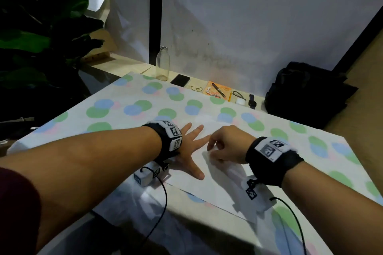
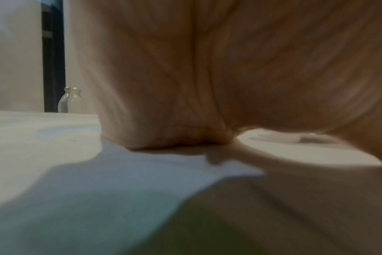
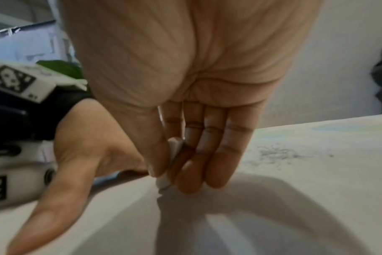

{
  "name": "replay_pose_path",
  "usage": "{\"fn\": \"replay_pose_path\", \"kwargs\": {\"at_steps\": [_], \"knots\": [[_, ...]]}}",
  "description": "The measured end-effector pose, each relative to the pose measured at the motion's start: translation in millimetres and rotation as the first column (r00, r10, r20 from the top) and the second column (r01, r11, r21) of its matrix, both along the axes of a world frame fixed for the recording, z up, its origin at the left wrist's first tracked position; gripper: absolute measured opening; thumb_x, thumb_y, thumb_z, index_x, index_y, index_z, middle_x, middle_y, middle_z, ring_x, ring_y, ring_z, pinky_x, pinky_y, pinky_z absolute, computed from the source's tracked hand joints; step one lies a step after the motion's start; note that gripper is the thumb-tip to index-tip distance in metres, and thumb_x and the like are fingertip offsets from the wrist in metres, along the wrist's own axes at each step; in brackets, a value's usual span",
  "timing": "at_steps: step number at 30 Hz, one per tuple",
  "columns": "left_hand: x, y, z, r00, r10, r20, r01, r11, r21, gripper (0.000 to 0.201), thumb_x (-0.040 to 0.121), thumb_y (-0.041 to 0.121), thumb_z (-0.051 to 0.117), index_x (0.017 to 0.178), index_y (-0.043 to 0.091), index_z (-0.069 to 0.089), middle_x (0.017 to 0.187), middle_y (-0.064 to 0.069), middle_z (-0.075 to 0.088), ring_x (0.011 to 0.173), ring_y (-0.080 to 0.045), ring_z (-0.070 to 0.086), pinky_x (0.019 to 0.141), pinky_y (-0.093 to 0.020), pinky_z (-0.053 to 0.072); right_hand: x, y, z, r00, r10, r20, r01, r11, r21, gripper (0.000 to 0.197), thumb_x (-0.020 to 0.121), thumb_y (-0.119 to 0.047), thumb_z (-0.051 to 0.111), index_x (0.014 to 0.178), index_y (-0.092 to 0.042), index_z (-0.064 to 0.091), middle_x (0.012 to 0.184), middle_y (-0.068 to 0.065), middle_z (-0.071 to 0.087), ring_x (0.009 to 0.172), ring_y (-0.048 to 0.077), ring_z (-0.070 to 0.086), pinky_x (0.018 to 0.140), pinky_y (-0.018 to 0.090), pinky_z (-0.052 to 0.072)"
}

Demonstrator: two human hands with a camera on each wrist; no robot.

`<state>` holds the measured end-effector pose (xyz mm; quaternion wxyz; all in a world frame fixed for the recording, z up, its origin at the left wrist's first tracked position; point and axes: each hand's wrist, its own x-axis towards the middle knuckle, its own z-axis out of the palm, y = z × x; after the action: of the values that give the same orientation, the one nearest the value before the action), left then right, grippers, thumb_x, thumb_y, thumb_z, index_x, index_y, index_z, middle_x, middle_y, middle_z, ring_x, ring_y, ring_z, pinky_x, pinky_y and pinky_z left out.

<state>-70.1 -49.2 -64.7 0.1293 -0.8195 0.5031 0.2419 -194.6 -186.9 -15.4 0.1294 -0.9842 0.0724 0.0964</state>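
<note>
At the table's left edge I see a dark plant (image 1: 41, 37). Along the back edge stand a glass bottle (image 1: 163, 64), upright, then a phone (image 1: 180, 80) lying flat just beside it.

The left hand (image 1: 187, 151) lies palm down on the paper (image 1: 217, 190), fingers straight and spread apart, thumb pointing toward the near edge. From the left wrist view the heel of the palm presses on the sheet's left part, close to its corner. The paper lies flat on the dotted cloth of the table (image 1: 124, 107), about midway along it and toward the near edge.

Just right of the left hand, the right hand (image 1: 228, 145) is over the same sheet, knuckles up. The right wrist view shows its fingers held together and its thumb closed against them, pinching a small white eraser (image 3: 165, 181). The eraser's lower end pokes out below the thumb, down at the paper; I cannot tell whether it touches. Faint grey marks (image 3: 275, 153) show on the sheet further right.

Further along the back edge lie a bangle (image 1: 197, 88), an orange pad (image 1: 224, 89) with a pen (image 1: 218, 89) on it, and a watch (image 1: 252, 101). Off the back right corner sits a black bag (image 1: 306, 93).
</note>
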Motion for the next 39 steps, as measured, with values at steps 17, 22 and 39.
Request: {"fn": "replay_pose_path", "kwargs": {"at_steps": [17,22,39], "knots": [[5,-4,-10,1.0,0.01,0.017,-0.01,1.0,-0.016,0.142,0.05,0.096,0.065,0.145,0.054,-0.032,0.159,0.011,-0.041,0.149,-0.031,-0.034,0.113,-0.074,-0.003,31,-2,-16,0.994,-0.111,0.005,0.111,0.994,0.009,0.015,0.078,-0.03,0.073,0.076,-0.015,0.072,0.078,-0.001,0.071,0.073,0.016,0.067,0.06,0.027,0.053],[6,-7,-15,0.999,0.005,0.046,-0.005,1.0,0.004,0.141,0.045,0.099,0.061,0.152,0.053,-0.019,0.156,0.011,-0.045,0.148,-0.032,-0.035,0.113,-0.075,-0.001,25,16,-24,0.998,-0.054,-0.028,0.054,0.999,0.0,0.015,0.083,-0.026,0.067,0.073,-0.015,0.066,0.076,0.001,0.067,0.068,0.017,0.063,0.058,0.027,0.052],[7,-7,-13,0.999,-0.005,0.035,0.005,1.0,-0.012,0.145,0.049,0.098,0.062,0.145,0.05,-0.035,0.159,0.01,-0.041,0.149,-0.033,-0.032,0.112,-0.075,-0.001,42,1,-17,0.953,-0.288,0.096,0.285,0.958,0.04,0.015,0.08,-0.023,0.071,0.079,-0.009,0.069,0.081,0.008,0.069,0.075,0.023,0.068,0.064,0.03,0.056]]}}
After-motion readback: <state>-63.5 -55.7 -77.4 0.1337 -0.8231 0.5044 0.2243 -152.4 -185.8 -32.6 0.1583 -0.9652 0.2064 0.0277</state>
